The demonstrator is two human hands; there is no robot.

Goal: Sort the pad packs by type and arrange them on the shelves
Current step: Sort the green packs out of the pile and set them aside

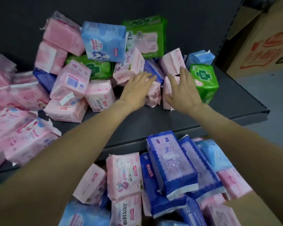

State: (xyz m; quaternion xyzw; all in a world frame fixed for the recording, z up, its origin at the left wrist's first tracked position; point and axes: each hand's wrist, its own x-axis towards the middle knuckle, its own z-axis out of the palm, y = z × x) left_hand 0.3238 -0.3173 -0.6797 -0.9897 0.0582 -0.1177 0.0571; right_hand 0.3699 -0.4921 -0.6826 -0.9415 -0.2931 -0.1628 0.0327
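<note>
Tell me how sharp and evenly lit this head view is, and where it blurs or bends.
Head view: soft overall, small print on the packs unreadable; pink packs at the left edge smear most; the shelf edge bows from wide-angle distortion; lighting dim and even, no hard glare; the left hand and right hand are fairly crisp over the pale pink packs.

Dark grey shelf point(153, 121), front lip bare at centre. Landmark: green cross pack point(204, 82), near the right end. Just left of it, two pale pink packs point(170, 93) stand upright. Farther left, a jumbled heap of pink, blue and green packs point(82, 66). Far left, pink packs point(20, 128) reach the front edge.
</note>
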